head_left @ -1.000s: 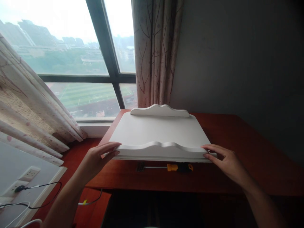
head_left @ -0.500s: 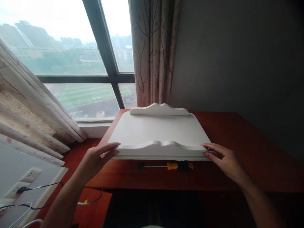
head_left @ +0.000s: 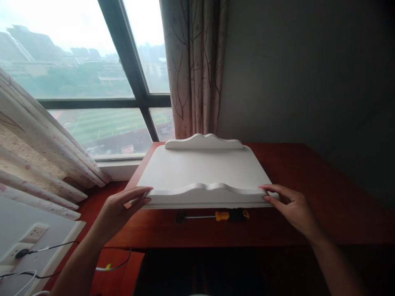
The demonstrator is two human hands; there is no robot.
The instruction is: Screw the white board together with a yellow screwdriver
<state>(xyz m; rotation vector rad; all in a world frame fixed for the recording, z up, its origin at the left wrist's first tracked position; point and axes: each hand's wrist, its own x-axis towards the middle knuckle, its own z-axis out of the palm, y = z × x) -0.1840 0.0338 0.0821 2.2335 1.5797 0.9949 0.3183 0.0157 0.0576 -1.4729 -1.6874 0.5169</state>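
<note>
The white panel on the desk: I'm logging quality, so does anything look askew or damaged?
Nothing stands out. The flat white panel shows no visible damage, and its wavy-edged white front strip runs along the near edge, left hand and right hand at its ends. An orange-and-black-handled screwdriver lies in front.

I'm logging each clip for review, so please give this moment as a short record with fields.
Left hand: fingers and thumb at the left end of the near wavy strip
Right hand: fingers and thumb at that strip's right end
Board: white board, with a far wavy strip along its back
Tool: orange-and-black screwdriver, in front of the board
Surface: reddish-brown desk
Background: window, curtains
</note>
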